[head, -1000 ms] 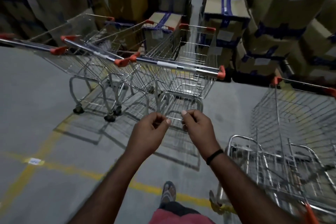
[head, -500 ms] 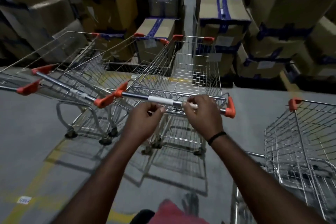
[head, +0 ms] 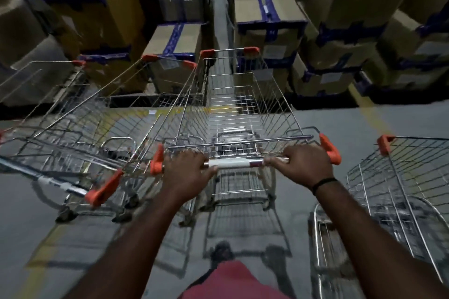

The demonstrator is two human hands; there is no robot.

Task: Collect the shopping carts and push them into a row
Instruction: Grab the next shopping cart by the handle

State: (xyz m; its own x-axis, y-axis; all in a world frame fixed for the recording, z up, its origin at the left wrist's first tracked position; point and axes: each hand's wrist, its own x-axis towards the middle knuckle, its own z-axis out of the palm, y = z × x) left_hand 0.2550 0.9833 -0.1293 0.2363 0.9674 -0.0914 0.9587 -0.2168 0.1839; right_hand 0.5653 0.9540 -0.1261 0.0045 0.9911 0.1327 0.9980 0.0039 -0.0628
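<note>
1. Cart handle [head: 233, 162]: both hands are now wrapped round the bar. The left hand [head: 187, 172] sits by the left orange cap [head: 156, 160], and the right hand [head: 303, 165] sits close to the right one. A second ago they hung together in the air short of the bar, holding nothing.
2. Reading: this cart is in hand, and the push into the row looks like the next step.
3. The basket [head: 243, 104] runs straight ahead of the grip, nose toward the stacked boxes [head: 267, 19].
4. Left of the grip, the neighbour cart [head: 104, 128] stands just beside. I cannot tell whether the wire sides touch. Its handle [head: 60, 184] angles off to the lower left.
5. Right of the grip, another cart [head: 401, 177] stands apart, with a strip of bare floor [head: 340, 119] between.
6. Room: the run ahead is short before the boxes. The left edge is tight and the caps could snag, so any swing should go to the right.
</note>
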